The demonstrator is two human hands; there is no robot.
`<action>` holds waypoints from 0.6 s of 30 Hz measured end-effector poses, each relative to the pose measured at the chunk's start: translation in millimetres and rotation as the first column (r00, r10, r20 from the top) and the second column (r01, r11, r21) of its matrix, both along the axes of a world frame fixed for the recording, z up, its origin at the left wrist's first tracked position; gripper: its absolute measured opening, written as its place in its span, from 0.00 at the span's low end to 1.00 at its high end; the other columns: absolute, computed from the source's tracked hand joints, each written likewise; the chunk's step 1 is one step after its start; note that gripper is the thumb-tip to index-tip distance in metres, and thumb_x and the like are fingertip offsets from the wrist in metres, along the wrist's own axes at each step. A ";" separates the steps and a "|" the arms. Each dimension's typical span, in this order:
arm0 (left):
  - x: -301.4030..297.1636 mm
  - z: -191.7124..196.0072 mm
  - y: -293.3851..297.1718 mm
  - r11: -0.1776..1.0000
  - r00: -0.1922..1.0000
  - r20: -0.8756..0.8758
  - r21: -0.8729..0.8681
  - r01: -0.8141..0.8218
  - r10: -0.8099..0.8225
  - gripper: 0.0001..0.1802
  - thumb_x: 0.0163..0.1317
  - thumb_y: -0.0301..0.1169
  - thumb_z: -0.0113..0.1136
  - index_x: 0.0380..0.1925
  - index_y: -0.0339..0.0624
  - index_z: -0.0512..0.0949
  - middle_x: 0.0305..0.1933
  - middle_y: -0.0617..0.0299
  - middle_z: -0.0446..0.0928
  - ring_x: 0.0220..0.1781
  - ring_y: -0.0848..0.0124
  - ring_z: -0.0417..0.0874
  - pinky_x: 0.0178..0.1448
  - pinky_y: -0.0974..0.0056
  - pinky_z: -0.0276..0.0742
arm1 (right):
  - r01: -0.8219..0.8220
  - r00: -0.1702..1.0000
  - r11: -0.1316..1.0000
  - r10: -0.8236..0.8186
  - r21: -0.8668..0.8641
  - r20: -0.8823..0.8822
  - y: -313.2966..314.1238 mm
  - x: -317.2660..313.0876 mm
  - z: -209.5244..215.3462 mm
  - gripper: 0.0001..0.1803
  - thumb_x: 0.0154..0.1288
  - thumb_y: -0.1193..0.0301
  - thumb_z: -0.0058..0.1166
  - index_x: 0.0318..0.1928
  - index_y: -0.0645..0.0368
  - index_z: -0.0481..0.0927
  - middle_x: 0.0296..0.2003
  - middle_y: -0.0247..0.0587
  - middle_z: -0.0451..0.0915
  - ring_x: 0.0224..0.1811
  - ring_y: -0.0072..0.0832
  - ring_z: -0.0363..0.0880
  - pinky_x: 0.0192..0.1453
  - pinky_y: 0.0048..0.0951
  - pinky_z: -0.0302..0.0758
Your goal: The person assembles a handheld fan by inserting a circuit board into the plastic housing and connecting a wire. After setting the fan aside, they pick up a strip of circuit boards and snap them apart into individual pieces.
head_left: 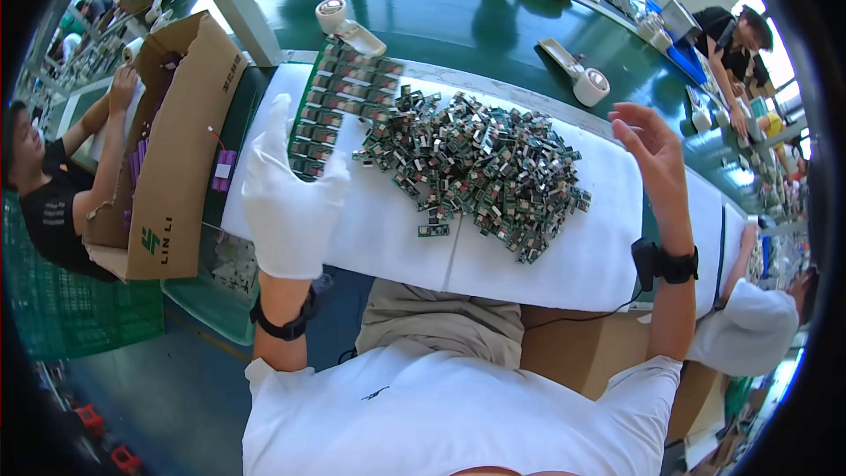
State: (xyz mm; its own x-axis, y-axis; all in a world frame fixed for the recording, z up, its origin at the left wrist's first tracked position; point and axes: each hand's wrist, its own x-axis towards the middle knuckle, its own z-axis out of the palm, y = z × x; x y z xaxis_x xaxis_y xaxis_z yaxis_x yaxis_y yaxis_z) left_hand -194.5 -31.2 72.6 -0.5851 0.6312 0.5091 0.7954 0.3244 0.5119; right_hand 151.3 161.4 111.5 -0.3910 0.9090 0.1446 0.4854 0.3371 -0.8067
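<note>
My left hand (295,198), in a white glove, is at the left of the white work surface. Its fingers and thumb grip the lower left part of a green circuit board panel (330,110) made of several rows of small boards. Part of the panel's upper right looks smeared. To the right of it lies a large heap of small loose circuit boards (485,167), with one board (433,230) at its near edge. My bare right hand (654,145) is raised beyond the heap's right side, fingers apart and bent, with nothing in it.
A cardboard box (189,150) with purple packs stands at the left, a purple battery pack (224,167) beside it. Two white-headed devices (331,13), (590,86) rest on the green bench (441,26). Co-workers sit left, right and across. A cable (586,319) trails near my right arm.
</note>
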 end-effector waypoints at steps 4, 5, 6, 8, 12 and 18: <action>55.4 22.6 9.5 0.952 0.969 0.006 0.188 0.240 -0.245 0.43 0.48 0.29 0.73 0.67 0.41 0.70 0.44 0.48 0.79 0.43 0.52 0.84 0.48 0.56 0.81 | -0.131 0.906 0.966 0.025 -0.223 -0.422 -52.6 -44.5 0.6 0.31 0.77 0.47 0.46 0.64 0.60 0.72 0.55 0.40 0.80 0.51 0.23 0.80 0.55 0.23 0.74; 71.5 23.5 13.4 0.944 0.961 0.001 0.192 0.270 -0.275 0.43 0.48 0.29 0.73 0.67 0.41 0.70 0.44 0.48 0.79 0.43 0.52 0.84 0.48 0.56 0.81 | -0.181 0.830 0.936 -0.020 -0.302 -0.558 -59.6 -52.1 -0.6 0.33 0.77 0.44 0.44 0.65 0.60 0.71 0.55 0.41 0.80 0.52 0.23 0.80 0.55 0.24 0.75; 88.4 21.3 17.8 0.910 0.937 -0.017 0.232 0.343 -0.349 0.43 0.49 0.30 0.74 0.68 0.40 0.69 0.44 0.48 0.79 0.43 0.53 0.83 0.48 0.56 0.81 | -0.152 0.826 0.943 -0.043 -0.297 -0.561 -69.1 -64.2 2.9 0.33 0.77 0.44 0.44 0.65 0.60 0.71 0.55 0.41 0.80 0.52 0.23 0.80 0.55 0.24 0.75; 115.3 17.5 23.6 0.858 0.895 -0.039 0.270 0.437 -0.443 0.43 0.50 0.31 0.74 0.68 0.40 0.69 0.45 0.48 0.79 0.43 0.53 0.83 0.47 0.55 0.81 | -0.189 0.535 0.886 -0.269 -0.423 -0.801 -83.2 -81.4 11.8 0.29 0.76 0.44 0.46 0.57 0.56 0.76 0.47 0.38 0.83 0.45 0.19 0.83 0.46 0.22 0.77; 148.7 15.1 35.4 0.779 0.798 -0.008 0.212 0.591 -0.603 0.44 0.50 0.31 0.75 0.70 0.43 0.68 0.46 0.53 0.80 0.46 0.61 0.83 0.51 0.59 0.80 | -0.083 0.547 0.939 -0.236 -0.333 -0.803 -78.2 -55.2 4.2 0.23 0.75 0.45 0.48 0.44 0.52 0.78 0.35 0.31 0.83 0.33 0.16 0.82 0.35 0.19 0.76; 142.3 31.6 77.9 0.414 0.416 0.087 0.408 0.814 -0.905 0.25 0.68 0.32 0.60 0.62 0.34 0.68 0.35 0.47 0.79 0.35 0.48 0.82 0.41 0.54 0.78 | 0.086 0.584 0.961 -0.263 -0.264 -0.768 -76.6 -42.7 6.2 0.20 0.75 0.47 0.49 0.36 0.49 0.77 0.26 0.25 0.79 0.23 0.15 0.76 0.26 0.18 0.70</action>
